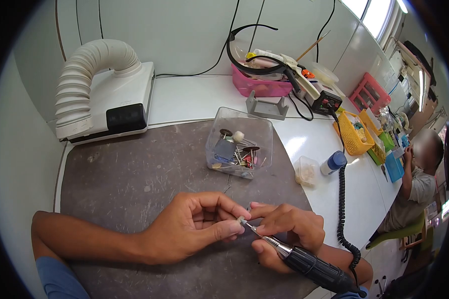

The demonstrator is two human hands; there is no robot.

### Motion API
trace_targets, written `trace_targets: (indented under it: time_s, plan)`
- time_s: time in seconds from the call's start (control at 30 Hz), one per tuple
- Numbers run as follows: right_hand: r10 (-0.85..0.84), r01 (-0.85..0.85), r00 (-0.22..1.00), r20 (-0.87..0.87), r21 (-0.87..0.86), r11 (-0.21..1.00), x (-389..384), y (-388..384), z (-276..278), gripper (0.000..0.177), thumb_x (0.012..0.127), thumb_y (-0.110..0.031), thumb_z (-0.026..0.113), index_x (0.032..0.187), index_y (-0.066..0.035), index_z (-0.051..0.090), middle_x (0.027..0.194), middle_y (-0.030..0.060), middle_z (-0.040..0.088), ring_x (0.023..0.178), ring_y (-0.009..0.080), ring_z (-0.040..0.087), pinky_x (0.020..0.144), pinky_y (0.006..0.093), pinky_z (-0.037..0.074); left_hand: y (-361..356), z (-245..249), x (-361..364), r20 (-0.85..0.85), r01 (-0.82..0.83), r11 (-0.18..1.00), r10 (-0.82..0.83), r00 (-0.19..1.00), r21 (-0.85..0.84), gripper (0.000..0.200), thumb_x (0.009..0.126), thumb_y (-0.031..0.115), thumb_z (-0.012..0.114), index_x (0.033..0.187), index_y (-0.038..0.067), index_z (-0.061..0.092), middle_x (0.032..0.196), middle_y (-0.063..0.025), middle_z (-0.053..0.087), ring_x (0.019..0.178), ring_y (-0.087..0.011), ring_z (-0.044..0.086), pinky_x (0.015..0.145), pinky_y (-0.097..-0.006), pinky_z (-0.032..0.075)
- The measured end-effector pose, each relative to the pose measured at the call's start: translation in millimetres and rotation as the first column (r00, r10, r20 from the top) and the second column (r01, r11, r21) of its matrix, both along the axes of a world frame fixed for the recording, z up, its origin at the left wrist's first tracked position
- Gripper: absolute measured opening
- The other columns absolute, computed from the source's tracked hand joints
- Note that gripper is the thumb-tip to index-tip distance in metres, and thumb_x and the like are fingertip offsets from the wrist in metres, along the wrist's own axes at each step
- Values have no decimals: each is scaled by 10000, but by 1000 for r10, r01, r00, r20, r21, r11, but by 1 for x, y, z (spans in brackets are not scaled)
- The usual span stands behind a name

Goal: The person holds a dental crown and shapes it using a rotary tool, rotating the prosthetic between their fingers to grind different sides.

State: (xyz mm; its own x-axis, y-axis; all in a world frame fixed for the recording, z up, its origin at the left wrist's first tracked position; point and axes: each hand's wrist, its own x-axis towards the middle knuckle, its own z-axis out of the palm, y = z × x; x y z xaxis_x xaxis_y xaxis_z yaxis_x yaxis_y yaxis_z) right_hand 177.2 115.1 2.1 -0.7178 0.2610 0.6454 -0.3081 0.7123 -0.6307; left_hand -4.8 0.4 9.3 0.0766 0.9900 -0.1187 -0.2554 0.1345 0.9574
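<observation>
Between the thumb and fingertips of my left hand [187,229] is a small pale piece [241,220], partly hidden; its exact kind is too small to make out. My right hand [299,226] grips a black and silver rotary handpiece [314,266], slanted with its tip up and left. The thin bit [250,226] in the handpiece meets or nearly meets the pale piece. Both hands are close together above the scratched dark work mat [119,187]. Just beyond them stands a clear plastic box [261,137] of mixed rotary bits and polishing wheels.
A white dust extractor [127,89] with a ribbed hose stands back left. Behind are a pink basket [254,87], grey stand [267,107] and control box [327,102]. A coiled cord [341,209] runs down the right, near a blue-capped bottle [334,163]. Another person [419,189] sits far right.
</observation>
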Motion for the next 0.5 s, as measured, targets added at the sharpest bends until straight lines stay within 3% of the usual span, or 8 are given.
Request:
trace_targets:
  time_s: [0.13, 0.2, 0.5]
  plan:
    - [-15, 15, 1000, -15, -5, 1000, -1, 0, 0, 234, 722, -101, 748, 841, 23, 588, 708, 140, 631, 770, 297, 689, 827, 481, 529, 0, 0, 0, 1, -7, 1000, 7, 1000, -7, 208, 892, 90, 618, 1074, -5, 590, 909, -55, 644, 843, -83, 611, 802, -228, 506]
    - [-5, 5, 1000, -9, -6, 1000, -1, -1, 4, 198, 680, -12, 733, 815, 28, 594, 733, 126, 641, 783, 288, 693, 792, 415, 566, 0, 0, 0, -2, -7, 1000, 7, 1000, -5, 206, 891, 88, 619, 1072, -5, 591, 904, -54, 645, 840, -82, 612, 800, -227, 506]
    - [-26, 26, 1000, -4, -20, 999, -2, -2, 4, 196, 679, -16, 735, 807, 26, 592, 729, 125, 640, 776, 289, 692, 790, 416, 566, 0, -1, 1, 8, -6, 1000, 6, 1000, 11, 235, 890, 112, 628, 1089, -7, 588, 886, -27, 630, 814, -49, 588, 773, -183, 482]
